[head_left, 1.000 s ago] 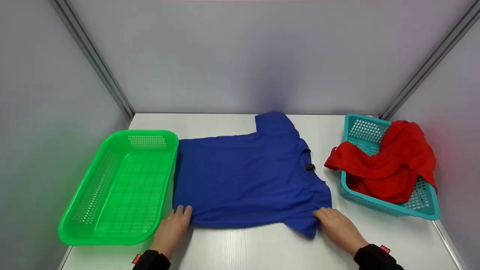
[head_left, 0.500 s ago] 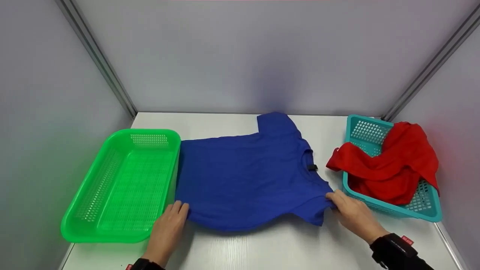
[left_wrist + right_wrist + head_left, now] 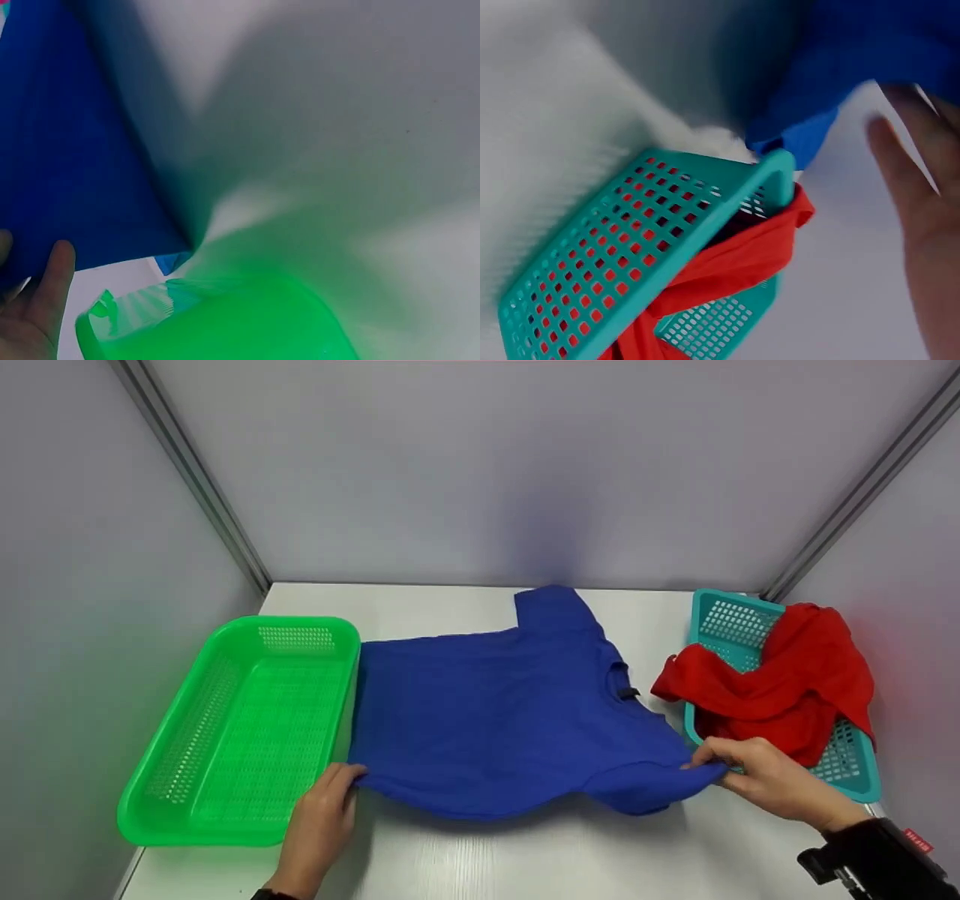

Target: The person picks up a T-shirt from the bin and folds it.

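A blue T-shirt [image 3: 480, 712] lies spread sideways on the white table, its collar with a black tag toward the right and its hem beside the green basket. My left hand [image 3: 319, 817] pinches the near corner of the hem. At the near sleeve, my right hand [image 3: 772, 780] grips the cloth between thumb and fingers and holds it up off the table. The shirt's near edge bows between the two hands, with a shadow under it. In the left wrist view, the left hand's fingers [image 3: 56, 289] are at the blue cloth's edge.
To the left stands a green plastic basket [image 3: 345, 720] with nothing in it. At the right is a teal basket [image 3: 701, 615] with a red garment [image 3: 795, 682] heaped in it and hanging over its rim, close to my right hand. Grey panels [image 3: 480, 472] enclose the table.
My right hand has moved right and slightly up, lifting and pulling the near sleeve outward toward the teal basket. The left hand has shifted slightly left at the hem corner.
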`<action>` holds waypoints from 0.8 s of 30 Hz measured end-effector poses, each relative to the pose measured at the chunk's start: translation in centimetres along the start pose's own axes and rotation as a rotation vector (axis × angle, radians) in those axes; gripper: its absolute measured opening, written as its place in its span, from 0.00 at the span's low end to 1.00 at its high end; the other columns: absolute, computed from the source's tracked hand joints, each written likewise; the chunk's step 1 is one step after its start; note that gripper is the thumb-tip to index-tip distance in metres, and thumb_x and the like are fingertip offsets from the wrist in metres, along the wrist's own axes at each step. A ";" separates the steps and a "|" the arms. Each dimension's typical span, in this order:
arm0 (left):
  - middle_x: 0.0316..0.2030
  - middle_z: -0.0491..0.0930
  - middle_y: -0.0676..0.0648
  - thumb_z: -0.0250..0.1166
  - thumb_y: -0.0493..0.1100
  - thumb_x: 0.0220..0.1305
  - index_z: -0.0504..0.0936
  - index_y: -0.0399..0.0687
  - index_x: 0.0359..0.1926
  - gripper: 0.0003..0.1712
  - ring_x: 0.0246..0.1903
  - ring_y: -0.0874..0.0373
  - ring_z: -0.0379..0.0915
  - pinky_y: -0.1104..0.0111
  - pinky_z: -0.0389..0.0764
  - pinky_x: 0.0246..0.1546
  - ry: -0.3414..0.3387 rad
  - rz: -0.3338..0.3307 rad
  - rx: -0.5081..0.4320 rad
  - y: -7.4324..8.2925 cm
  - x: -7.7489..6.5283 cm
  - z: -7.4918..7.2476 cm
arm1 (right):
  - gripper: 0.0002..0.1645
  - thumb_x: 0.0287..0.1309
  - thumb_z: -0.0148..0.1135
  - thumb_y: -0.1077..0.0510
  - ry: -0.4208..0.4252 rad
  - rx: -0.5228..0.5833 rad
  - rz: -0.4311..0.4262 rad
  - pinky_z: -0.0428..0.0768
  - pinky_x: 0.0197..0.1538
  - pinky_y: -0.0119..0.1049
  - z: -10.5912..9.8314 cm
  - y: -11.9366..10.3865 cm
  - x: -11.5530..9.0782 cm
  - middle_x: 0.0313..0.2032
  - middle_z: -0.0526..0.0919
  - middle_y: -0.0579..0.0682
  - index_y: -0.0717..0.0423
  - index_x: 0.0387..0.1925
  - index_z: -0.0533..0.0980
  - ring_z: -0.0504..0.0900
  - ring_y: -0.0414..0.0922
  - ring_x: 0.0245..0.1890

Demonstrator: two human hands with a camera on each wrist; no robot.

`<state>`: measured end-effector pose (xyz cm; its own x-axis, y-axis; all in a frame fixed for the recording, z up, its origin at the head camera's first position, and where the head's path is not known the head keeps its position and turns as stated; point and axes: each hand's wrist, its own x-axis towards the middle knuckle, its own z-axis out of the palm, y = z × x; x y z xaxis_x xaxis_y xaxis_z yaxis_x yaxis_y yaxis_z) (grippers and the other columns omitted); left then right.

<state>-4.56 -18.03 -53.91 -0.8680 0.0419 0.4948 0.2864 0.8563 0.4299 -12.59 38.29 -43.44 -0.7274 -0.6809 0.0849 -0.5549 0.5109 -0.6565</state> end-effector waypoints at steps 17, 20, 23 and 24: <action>0.36 0.84 0.38 0.67 0.24 0.59 0.82 0.34 0.39 0.08 0.34 0.39 0.85 0.48 0.84 0.32 -0.111 -0.175 0.020 0.6 2.3 0.4 | 0.12 0.67 0.60 0.73 0.207 -0.041 0.332 0.78 0.39 0.24 1.3 1.4 2.6 0.40 0.86 0.50 0.57 0.45 0.81 0.80 0.38 0.34; 0.32 0.81 0.36 0.64 0.24 0.59 0.79 0.32 0.34 0.04 0.27 0.35 0.82 0.46 0.80 0.23 -0.078 -0.209 0.113 0.9 3.7 1.2 | 0.12 0.66 0.60 0.74 0.370 -0.152 0.389 0.75 0.40 0.20 1.6 2.0 3.8 0.40 0.86 0.54 0.60 0.46 0.82 0.79 0.42 0.35; 0.28 0.78 0.37 0.62 0.24 0.60 0.76 0.34 0.30 0.05 0.23 0.35 0.80 0.45 0.78 0.18 -0.095 -0.240 0.187 0.8 4.8 2.0 | 0.12 0.63 0.61 0.76 0.475 -0.261 0.372 0.82 0.44 0.32 2.1 2.6 5.1 0.40 0.86 0.59 0.64 0.44 0.82 0.82 0.52 0.37; 0.28 0.77 0.37 0.62 0.24 0.60 0.75 0.34 0.28 0.06 0.23 0.34 0.79 0.45 0.78 0.18 -0.111 -0.254 0.206 0.8 5.2 2.2 | 0.11 0.62 0.61 0.76 0.496 -0.285 0.363 0.83 0.46 0.39 2.2 2.8 5.5 0.40 0.86 0.61 0.65 0.44 0.82 0.82 0.56 0.38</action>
<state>-9.72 -16.02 -52.71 -0.9432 -0.1401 0.3011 -0.0230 0.9320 0.3617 -17.25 34.77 -46.44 -0.9491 -0.1536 0.2751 -0.2760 0.8263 -0.4910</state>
